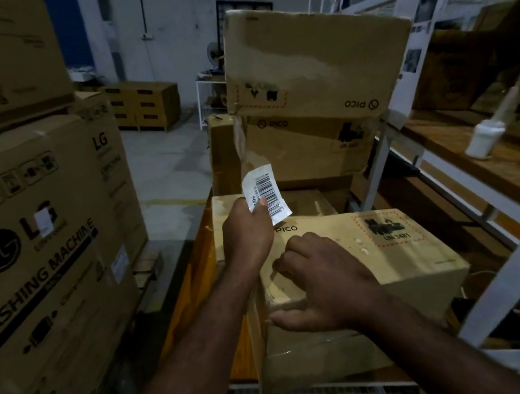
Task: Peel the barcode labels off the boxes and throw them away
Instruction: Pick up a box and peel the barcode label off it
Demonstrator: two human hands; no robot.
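One peeled barcode label (266, 192) is pinched in the left hand (246, 228) above the PICO box (410, 252) — steadied under the right hand (324, 284), fingers bent, hold unclear — and should be kept off cardboard until binned.

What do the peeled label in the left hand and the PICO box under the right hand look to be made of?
Barcode label: thin white paper, sheen unclear in the dim light; it curls where the left hand pinches it. PICO box: brown cardboard, likely corrugated, matte, with black and red print and a softened front edge.
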